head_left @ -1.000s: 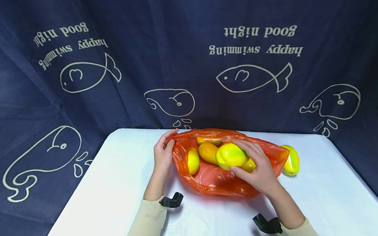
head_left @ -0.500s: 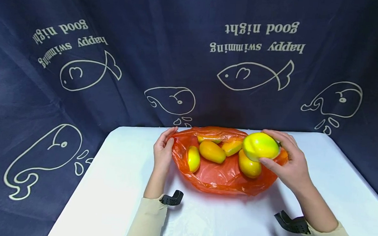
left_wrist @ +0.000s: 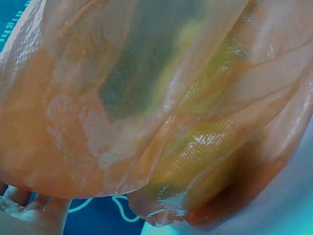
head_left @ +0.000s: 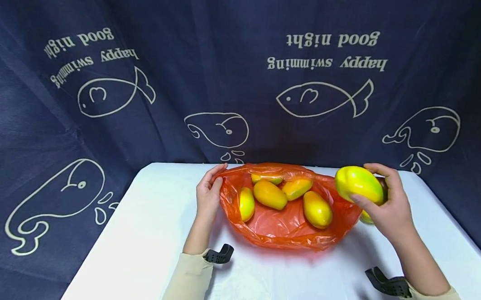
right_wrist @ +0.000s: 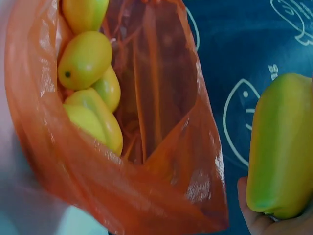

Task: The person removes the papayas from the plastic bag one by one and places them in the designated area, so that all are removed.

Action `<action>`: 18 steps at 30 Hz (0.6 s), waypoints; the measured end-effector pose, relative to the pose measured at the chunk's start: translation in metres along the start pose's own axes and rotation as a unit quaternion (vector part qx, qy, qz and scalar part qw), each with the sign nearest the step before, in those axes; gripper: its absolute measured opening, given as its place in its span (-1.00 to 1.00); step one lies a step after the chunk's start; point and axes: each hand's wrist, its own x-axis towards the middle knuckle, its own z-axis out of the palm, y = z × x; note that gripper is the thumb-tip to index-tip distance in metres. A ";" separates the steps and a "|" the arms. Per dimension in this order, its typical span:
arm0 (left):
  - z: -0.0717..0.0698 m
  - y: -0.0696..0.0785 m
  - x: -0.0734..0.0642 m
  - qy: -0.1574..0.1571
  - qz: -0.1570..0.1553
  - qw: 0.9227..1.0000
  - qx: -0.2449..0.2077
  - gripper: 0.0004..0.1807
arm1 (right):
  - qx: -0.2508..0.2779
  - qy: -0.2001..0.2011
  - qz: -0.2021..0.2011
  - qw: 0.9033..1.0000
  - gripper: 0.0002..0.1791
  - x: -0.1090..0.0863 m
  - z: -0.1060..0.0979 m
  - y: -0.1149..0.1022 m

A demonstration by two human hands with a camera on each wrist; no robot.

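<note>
A red plastic bag (head_left: 277,226) lies with its mouth wide on the white table. My left hand (head_left: 208,193) pinches the rim at its left end; in the left wrist view the thin bag wall (left_wrist: 98,137) fills most of the picture. Inside rest several mangoes, among them an orange-yellow mango (head_left: 270,194) in the middle and a yellow mango (head_left: 317,210) nearer the right. My right hand (head_left: 392,208) grips a yellow-green mango (head_left: 357,184), raised over the bag's right end. The held mango (right_wrist: 281,147) stands apart from the bag in the right wrist view.
Another mango (head_left: 366,217) sits on the white table (head_left: 155,218) right of the bag, mostly hidden by my right hand. A dark blue cloth (head_left: 228,72) with white fish drawings hangs behind the table. Each wrist wears a black band (head_left: 218,254).
My right hand has moved right with the yellow-green mango, from over the bag's middle to its right end. The mangoes in the bag show more fully. My left hand stays at the rim.
</note>
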 end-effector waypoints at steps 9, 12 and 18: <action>-0.001 -0.001 0.001 0.004 -0.008 1.000 0.003 -0.62 | -0.023 0.003 0.063 0.998 -0.16 0.002 -0.016 0.022; -0.001 -0.001 0.001 0.003 -0.006 1.000 0.002 -0.62 | -0.025 0.007 0.077 0.997 -0.15 0.001 -0.023 0.031; 0.000 0.000 0.000 0.005 -0.007 1.000 0.006 -0.62 | -0.024 0.025 0.112 0.993 -0.13 0.000 -0.033 0.052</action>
